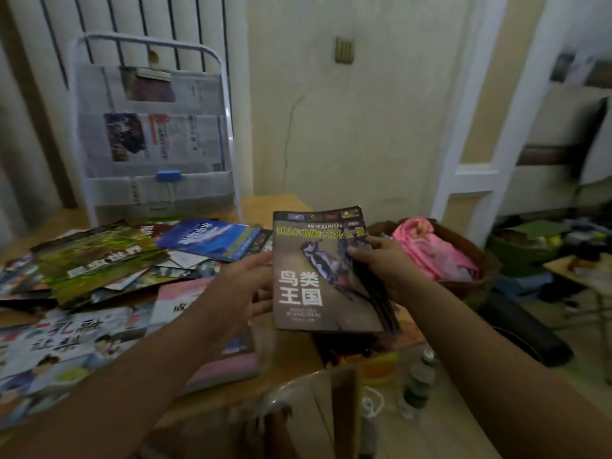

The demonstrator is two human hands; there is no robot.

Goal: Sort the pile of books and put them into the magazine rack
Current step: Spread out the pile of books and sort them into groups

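I hold a brown bird book [308, 293] with a woodpecker on its cover upright above the table's right end. My left hand [243, 289] grips its left edge and my right hand [381, 270] grips its right edge, over several dark books stacked behind it. A loose pile of books [106, 260] spreads over the wooden table [278, 203] to the left, with a blue book [212, 238] on top at the back. The white magazine rack [152, 127] stands at the table's far side, holding newspapers.
A brown basket [477, 256] with pink cloth sits right of the table. A cardboard box [331, 409] and bottles [419, 379] stand on the floor in front. A radiator is behind the rack. Clutter lies on the floor at the far right.
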